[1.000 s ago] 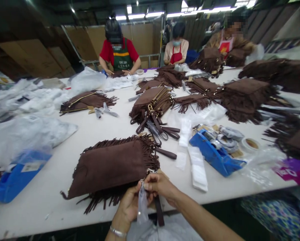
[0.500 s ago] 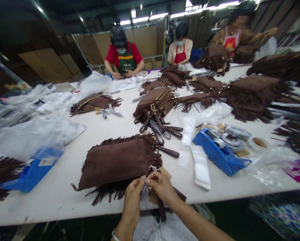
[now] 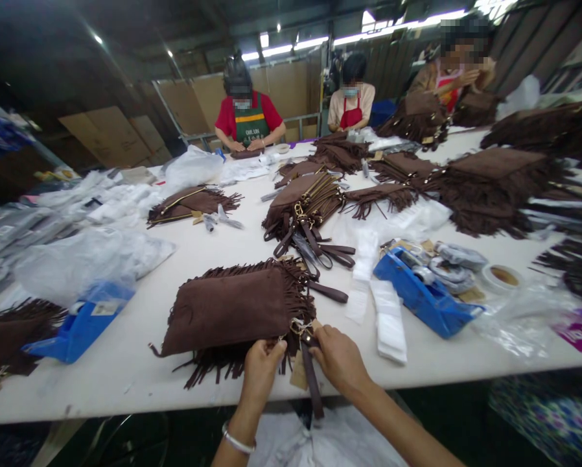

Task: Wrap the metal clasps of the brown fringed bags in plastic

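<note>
A dark brown fringed bag (image 3: 232, 305) lies on top of other fringed pieces at the table's front edge. My left hand (image 3: 262, 371) is closed in a pinch at the bag's near right corner, by a small metal piece. On the right, the closed fingers of my right hand (image 3: 338, 358) grip the upper end of a brown wrist strap (image 3: 311, 383), close to its gold-coloured clasp. The strap's loop hangs over the table edge. A tan paper tag (image 3: 299, 372) dangles between my hands.
Blue tape dispensers stand on the right (image 3: 422, 295) and left (image 3: 84, 324). White plastic sleeves (image 3: 389, 324) lie beside the right one. More fringed bags (image 3: 303, 194) are piled behind. Three people work across the table, and another person's fingers show at the far left edge.
My right hand has moved apart from my left, rightward onto the wrist strap. The strap and tag now show between them. My left hand stays at the bag's corner.
</note>
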Motion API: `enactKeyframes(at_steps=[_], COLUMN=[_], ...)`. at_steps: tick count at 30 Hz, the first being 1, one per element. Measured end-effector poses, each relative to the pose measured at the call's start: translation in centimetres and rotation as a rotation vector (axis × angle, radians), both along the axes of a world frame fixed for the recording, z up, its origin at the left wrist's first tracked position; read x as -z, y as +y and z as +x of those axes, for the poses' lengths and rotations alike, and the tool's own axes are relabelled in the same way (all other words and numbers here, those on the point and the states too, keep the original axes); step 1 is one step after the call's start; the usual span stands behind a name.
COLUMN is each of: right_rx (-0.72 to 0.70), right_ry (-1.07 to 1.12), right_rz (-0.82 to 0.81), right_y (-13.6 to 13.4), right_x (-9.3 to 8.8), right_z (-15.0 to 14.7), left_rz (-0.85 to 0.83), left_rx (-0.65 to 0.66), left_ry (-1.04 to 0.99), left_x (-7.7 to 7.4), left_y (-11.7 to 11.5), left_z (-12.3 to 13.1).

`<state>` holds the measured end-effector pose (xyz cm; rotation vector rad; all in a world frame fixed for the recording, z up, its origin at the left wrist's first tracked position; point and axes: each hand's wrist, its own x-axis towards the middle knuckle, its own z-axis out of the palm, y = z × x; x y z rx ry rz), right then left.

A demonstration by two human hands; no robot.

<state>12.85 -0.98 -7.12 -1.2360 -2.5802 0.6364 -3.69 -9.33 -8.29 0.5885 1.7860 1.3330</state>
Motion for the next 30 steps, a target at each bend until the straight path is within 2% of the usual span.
enactKeyframes(at_steps=[3, 5, 7, 8, 9, 10, 12, 14, 15, 17, 19, 20, 21, 23, 25, 27, 30], right_rx=[0.004, 0.026, 0.048, 0.062, 0.083, 0.115, 0.193, 0.21, 0.183, 0.097, 0.079, 0.113, 0.163, 0.261, 0.271, 0.187, -0.02], right_ry=[-0.011, 0.077, 0.199, 0.274, 0.357, 0.442, 0.599, 0.696, 0.718, 0.709, 0.644, 0.59, 0.521, 0.331, 0.104, -0.076, -0.212], right_rz=[-0.056, -0.159, -0.344, -0.475, -0.617, -0.752, -0.927, -0.927, -0.93, -1.001, -1.04, -0.984, -0.861, -0.483, -0.102, 0.163, 0.31], right_y=[0.3, 1.0, 1.5, 1.6, 1.4, 0.9, -0.6, -2.3, -2.9, -3.5, -2.7, -1.7, -0.4, 2.8, 5.9, 8.3, 9.8], right_x=[-0.1, -0.5, -1.0, -1.1, -1.3, -1.3, -1.2, -0.7, -0.6, -0.5, -1.0, -1.4, -1.8, -2.5, -2.8, -2.4, -0.8], right_z=[0.6, 1.4, 2.0, 2.1, 2.1, 2.0, 1.6, 1.2, 1.1, 1.7, 3.3, 4.4, 5.5, 7.5, 8.8, 9.1, 8.5], left_rz=[-0.006, -0.002, 0.026, 0.04, 0.046, 0.039, -0.01, -0.052, -0.064, -0.076, -0.114, -0.138, -0.161, -0.197, -0.213, -0.219, -0.231], left_rx=[0.012, -0.051, -0.153, -0.175, -0.163, -0.123, -0.018, 0.041, 0.049, 0.017, -0.076, -0.132, -0.184, -0.239, -0.254, -0.27, -0.297], left_ry=[0.163, 0.359, 0.556, 0.585, 0.531, 0.387, -0.063, -0.503, -0.656, -0.809, -0.854, -0.858, -0.856, -0.842, -0.818, -0.796, -0.784], left_x=[0.0, -0.5, -1.3, -1.6, -1.9, -2.1, -2.3, -2.1, -2.0, -1.6, -1.1, -0.9, -0.7, -0.2, 0.1, 0.3, 0.2], left_y=[-1.0, -2.2, -3.3, -3.7, -3.9, -3.9, -3.3, -2.2, -1.7, -0.7, -0.2, 0.0, 0.1, 0.2, 0.4, 0.6, 0.8], left_z=[-0.1, 0.4, 1.5, 2.2, 3.0, 3.8, 5.2, 6.3, 6.7, 7.0, 7.0, 6.8, 6.6, 6.4, 6.2, 6.3, 6.3])
